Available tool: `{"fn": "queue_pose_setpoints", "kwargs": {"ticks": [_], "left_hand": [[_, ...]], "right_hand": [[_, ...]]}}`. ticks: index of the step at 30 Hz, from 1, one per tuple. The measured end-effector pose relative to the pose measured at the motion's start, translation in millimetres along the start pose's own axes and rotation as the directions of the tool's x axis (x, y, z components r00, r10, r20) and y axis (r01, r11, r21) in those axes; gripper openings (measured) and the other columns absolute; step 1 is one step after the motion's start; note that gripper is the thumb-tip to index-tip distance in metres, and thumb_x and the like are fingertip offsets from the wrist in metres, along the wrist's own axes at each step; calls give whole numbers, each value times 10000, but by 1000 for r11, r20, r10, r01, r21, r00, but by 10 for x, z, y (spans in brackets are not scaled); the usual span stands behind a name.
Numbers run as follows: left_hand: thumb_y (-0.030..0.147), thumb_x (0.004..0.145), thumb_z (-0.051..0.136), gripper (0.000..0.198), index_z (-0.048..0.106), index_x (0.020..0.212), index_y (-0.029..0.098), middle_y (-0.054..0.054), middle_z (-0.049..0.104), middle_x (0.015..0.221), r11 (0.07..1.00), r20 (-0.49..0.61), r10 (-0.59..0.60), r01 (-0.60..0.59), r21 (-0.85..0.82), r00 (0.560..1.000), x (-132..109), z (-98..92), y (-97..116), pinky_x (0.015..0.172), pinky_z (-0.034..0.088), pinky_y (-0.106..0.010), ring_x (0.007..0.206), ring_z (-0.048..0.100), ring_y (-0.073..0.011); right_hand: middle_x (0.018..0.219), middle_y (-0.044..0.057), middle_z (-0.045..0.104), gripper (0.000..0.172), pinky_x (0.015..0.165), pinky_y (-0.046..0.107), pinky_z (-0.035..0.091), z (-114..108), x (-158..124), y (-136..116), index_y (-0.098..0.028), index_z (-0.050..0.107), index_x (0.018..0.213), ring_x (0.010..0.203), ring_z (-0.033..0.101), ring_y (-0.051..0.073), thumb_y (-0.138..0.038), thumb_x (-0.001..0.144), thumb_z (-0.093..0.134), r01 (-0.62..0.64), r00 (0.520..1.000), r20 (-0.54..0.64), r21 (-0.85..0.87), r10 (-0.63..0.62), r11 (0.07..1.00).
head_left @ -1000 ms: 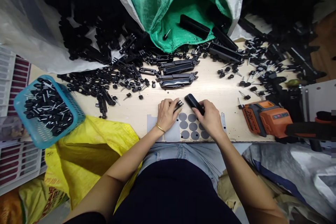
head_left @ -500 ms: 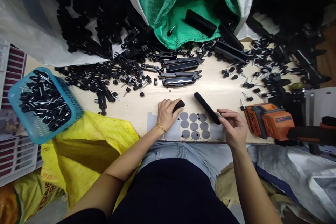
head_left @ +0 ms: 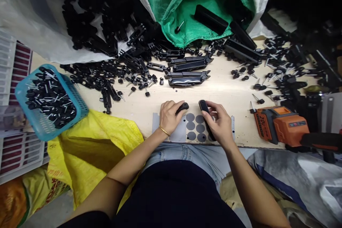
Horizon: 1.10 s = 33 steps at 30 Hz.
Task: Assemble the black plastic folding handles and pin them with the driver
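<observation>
My left hand (head_left: 171, 115) is closed around a small black plastic piece (head_left: 183, 107), whose rounded end pokes out past the thumb. Opposite it, my right hand (head_left: 219, 123) grips a long black bar (head_left: 203, 105) by its side, fingers wrapped over the far edge. The two pieces are apart. Beneath both hands lies a sheet of grey round stickers (head_left: 191, 125), partly covered by the bar and my right hand. Further back, two black folded arm assemblies (head_left: 188, 79) rest side by side on the wooden table (head_left: 149, 108).
A blue basket (head_left: 84, 108) of black-headed screws stands left, above a yellow sack (head_left: 117, 128). An orange cordless power tool (head_left: 283, 124) lies right. Loose screws (head_left: 269, 74) and black links (head_left: 107, 96) are strewn behind. A green-lined sack (head_left: 171, 25) gapes at the back.
My right hand has moved left and wrapped further around the long bar, bringing it closer to my left hand and turning it steeper. My left hand keeps its hold. The view has shifted slightly.
</observation>
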<state>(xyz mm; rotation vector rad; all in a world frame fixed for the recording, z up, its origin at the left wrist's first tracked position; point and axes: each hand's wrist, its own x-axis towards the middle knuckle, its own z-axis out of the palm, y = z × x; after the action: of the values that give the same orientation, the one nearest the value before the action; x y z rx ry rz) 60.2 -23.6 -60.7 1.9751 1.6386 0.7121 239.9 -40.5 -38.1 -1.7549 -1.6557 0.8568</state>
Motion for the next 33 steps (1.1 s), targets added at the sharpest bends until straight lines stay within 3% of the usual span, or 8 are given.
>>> {"fn": "queue_pose_setpoints", "kwargs": {"ticks": [2,5,10,19,24,29,31,33], "left_hand": [[300,871,540,273,650,1089,177,-60,563,826,998,3,30,-30,-52,1000,-10,88,23,810,414,-328,839,517,-193],[267,893,495,282,624,1123,168,-73,557,892,987,-5,24,-25,-156,1000,-19,204,48,828,434,-321,876,517,-187],[249,895,499,289,609,1146,155,-76,571,925,959,-80,60,-80,-271,995,-32,230,24,826,454,-292,901,544,-169],[264,902,494,253,633,1072,138,-55,583,822,982,-110,181,-186,-37,977,13,262,-28,760,451,-319,809,525,-170],[257,910,476,242,612,1077,145,-47,565,817,922,19,387,-386,-12,922,97,201,-85,735,453,-313,804,507,-169],[200,930,400,286,563,1142,97,-59,511,795,972,-117,237,-237,14,965,-32,317,50,701,457,-309,777,474,-174],[196,926,401,286,559,1144,98,-62,511,797,950,-74,312,-314,-11,947,-10,328,17,706,459,-318,778,477,-177],[213,923,416,273,566,1133,121,-60,523,806,902,10,429,-428,-61,903,71,297,-72,721,462,-331,787,488,-178]], "right_hand": [[1042,93,616,342,805,372,498,86,-115,-7,-192,532,1179,901,587,202,-325,868,486,-21,999,-40,23,22,1000],[1076,130,615,360,890,422,461,272,-204,-21,-164,521,1202,993,557,238,-290,871,459,24,992,-120,-115,-37,993],[1111,137,604,390,906,409,462,381,-185,4,-159,494,1241,1029,551,235,-244,861,468,102,983,-132,-192,-128,976],[1105,107,589,522,867,411,493,371,-186,62,-210,424,1321,1026,551,231,-243,816,553,132,975,-149,-217,-167,967],[1085,101,567,604,809,388,513,371,-180,82,-240,355,1379,981,546,228,-184,807,541,205,962,-129,-239,-241,949],[1076,101,546,676,790,391,509,369,-180,86,-257,277,1424,968,532,231,-167,804,530,224,963,-94,-240,-252,945],[1080,100,543,701,793,394,504,370,-181,89,-266,258,1431,973,526,234,-157,795,533,227,963,-87,-236,-254,945],[1078,97,541,721,794,399,500,369,-183,92,-277,245,1433,975,522,236,-143,786,534,229,962,-91,-235,-256,945]]}}
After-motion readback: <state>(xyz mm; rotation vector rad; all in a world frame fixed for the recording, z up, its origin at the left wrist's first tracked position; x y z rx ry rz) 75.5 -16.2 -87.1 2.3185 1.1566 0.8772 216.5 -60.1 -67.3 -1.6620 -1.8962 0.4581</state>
